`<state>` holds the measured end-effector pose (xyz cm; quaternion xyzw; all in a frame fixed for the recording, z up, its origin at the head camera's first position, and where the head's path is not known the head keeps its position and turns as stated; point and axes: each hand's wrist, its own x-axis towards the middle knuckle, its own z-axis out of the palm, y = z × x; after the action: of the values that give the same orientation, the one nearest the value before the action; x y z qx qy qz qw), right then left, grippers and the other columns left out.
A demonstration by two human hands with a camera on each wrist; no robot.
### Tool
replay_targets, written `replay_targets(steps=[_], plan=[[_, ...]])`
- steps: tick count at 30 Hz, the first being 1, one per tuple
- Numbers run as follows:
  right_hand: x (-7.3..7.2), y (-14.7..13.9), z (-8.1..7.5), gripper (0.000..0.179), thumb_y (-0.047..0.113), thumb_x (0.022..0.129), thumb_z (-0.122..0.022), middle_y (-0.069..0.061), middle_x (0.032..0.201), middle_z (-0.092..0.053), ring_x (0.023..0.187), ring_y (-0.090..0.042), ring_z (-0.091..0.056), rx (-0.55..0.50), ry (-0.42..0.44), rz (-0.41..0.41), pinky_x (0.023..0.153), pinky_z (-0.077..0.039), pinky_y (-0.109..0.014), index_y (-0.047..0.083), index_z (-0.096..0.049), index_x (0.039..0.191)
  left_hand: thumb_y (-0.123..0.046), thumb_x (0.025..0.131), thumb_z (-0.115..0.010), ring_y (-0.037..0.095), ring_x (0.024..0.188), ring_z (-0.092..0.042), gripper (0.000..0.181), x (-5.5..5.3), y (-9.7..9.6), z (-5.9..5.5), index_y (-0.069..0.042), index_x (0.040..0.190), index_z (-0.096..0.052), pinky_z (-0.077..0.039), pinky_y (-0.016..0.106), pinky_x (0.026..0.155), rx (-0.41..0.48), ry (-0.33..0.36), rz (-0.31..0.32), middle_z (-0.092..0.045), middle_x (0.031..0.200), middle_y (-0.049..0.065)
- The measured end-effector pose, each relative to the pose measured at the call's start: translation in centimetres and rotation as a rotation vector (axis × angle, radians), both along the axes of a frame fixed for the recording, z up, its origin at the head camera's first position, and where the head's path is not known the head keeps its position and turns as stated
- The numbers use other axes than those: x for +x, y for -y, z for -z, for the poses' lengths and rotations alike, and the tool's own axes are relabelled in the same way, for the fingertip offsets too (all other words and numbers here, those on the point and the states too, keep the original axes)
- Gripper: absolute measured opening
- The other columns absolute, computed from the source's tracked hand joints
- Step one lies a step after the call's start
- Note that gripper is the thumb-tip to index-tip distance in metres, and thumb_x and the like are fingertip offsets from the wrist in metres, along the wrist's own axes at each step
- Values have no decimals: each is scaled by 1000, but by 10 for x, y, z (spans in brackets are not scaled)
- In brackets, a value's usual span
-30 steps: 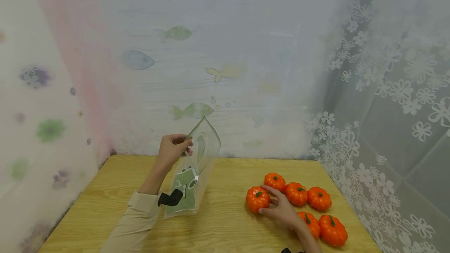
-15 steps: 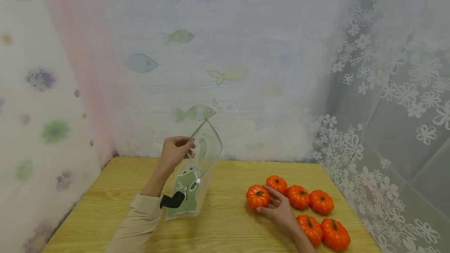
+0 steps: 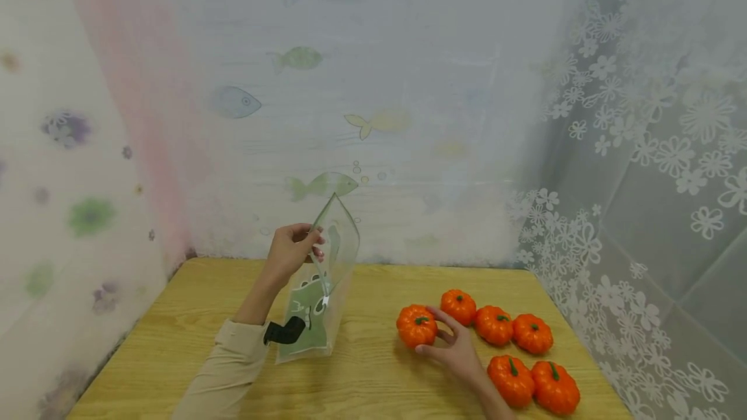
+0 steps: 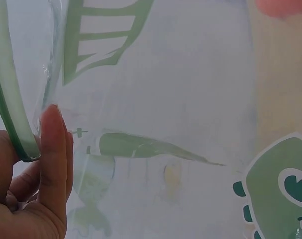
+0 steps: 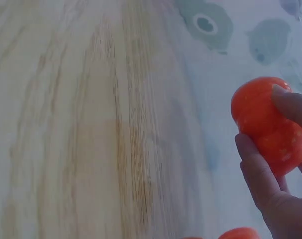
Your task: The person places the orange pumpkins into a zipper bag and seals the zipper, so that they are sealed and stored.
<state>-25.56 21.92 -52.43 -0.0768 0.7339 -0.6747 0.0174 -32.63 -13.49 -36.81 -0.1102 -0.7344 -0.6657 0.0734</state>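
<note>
My left hand (image 3: 292, 253) pinches the rim of a clear plastic bag (image 3: 344, 258) printed with a green cartoon figure. The bag hangs upright with its mouth spread apart. In the left wrist view the thumb and fingers (image 4: 52, 159) hold the green-edged rim. My right hand (image 3: 458, 349) grips a small orange pumpkin (image 3: 416, 326) with a green stem, thumb on one side and fingers on the other. The right wrist view shows this pumpkin (image 5: 265, 124) raised off the table. The bag stands to its left, apart from it.
Several more orange pumpkins (image 3: 495, 326) sit on the right of the wooden table (image 3: 204, 316), in a back row and a front pair (image 3: 510, 380). A patterned curtain (image 3: 408, 199) hangs behind the table. A black camera mount (image 3: 284, 330) is on the left wrist.
My right hand has carried the held pumpkin slightly left, away from the other pumpkins. The left hand keeps its hold on the bag, whose mouth has shifted a little left.
</note>
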Motion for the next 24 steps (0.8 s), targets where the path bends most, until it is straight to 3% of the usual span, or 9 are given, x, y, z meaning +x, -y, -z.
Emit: replay_targets(steps=[11,18,24], plan=[[10,12,-5,77,-4,74,-88,-12,154,-48,129,-36,-55,-8,-19,74,93,-58,-34,10,-58,144,-5,105,-55,6,70,-68,27,8,-5,3,14,121,-65,-62,23,67,25,1,-64,-67,103,28],[23,20,-19,78,1,82,-83,-22,144,-44,118,-31,-63,-107,76,-11,86,-62,-36,8,-48,151,-5,104,-56,5,68,-68,27,12,-8,5,15,121,-65,-61,22,66,35,0,-64,-66,105,31],[33,28,-34,79,-1,84,-80,-22,143,-43,120,-29,-63,-167,88,-96,89,-61,-38,6,-44,154,-5,104,-57,5,67,-69,27,15,-11,5,14,121,-65,-61,22,66,42,3,-75,-66,105,31]])
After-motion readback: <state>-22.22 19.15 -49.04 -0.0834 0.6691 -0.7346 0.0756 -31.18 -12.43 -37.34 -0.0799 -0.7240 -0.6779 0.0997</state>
